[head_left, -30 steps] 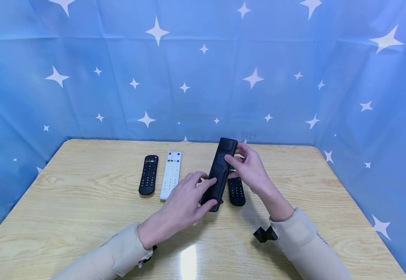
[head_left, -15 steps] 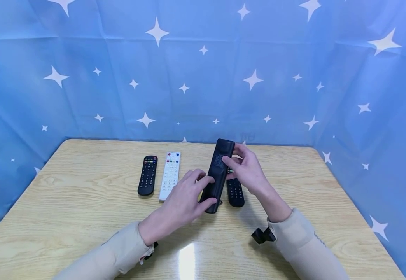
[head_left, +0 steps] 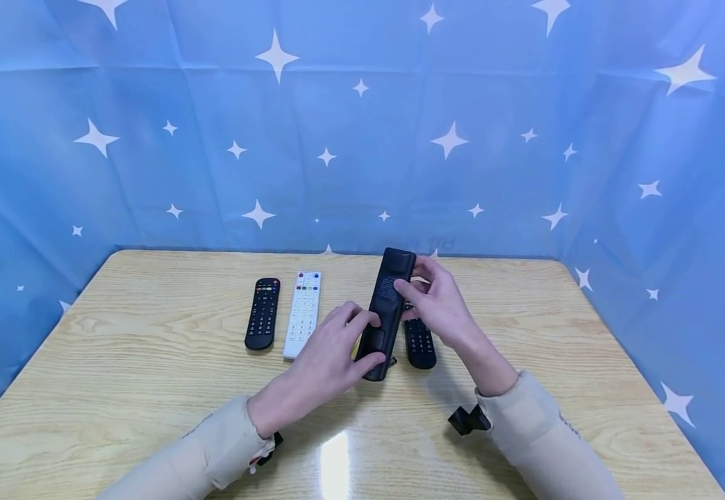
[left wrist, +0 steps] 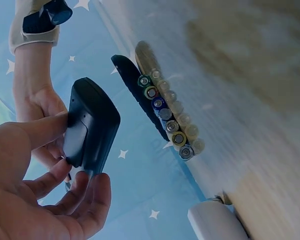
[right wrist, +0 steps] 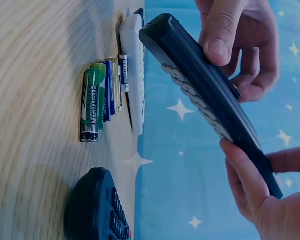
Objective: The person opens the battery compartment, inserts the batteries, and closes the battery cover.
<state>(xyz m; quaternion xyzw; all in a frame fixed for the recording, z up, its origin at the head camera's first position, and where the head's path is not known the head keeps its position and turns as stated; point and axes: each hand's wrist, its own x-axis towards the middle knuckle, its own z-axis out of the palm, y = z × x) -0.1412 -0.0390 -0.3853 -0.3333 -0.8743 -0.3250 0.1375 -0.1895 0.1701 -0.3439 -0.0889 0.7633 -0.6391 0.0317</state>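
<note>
A black remote control (head_left: 395, 267) is held above the table, its back with a printed label turned up. My right hand (head_left: 440, 305) grips its far part, thumb on the back and fingers underneath. At the near end, my left hand (head_left: 328, 354) pinches the battery cover (left wrist: 76, 140), which stands slightly proud of the back in the left wrist view. Grey buttons line the remote's underside in the right wrist view. Several batteries (right wrist: 90, 105) in green, blue and yellow lie side by side beneath; the remote mostly hides them in the head view.
To the left lie a white remote (head_left: 303, 309) and a small black remote (head_left: 263, 316). Another black remote (head_left: 421, 347) lies under my right hand. The wooden table (head_left: 150, 368) ends at a blue star-patterned curtain (head_left: 362, 125).
The held remote and both hands have shifted slightly left in view. The battery cover has shifted a little at the near end under my left fingers. Grips are unchanged.
</note>
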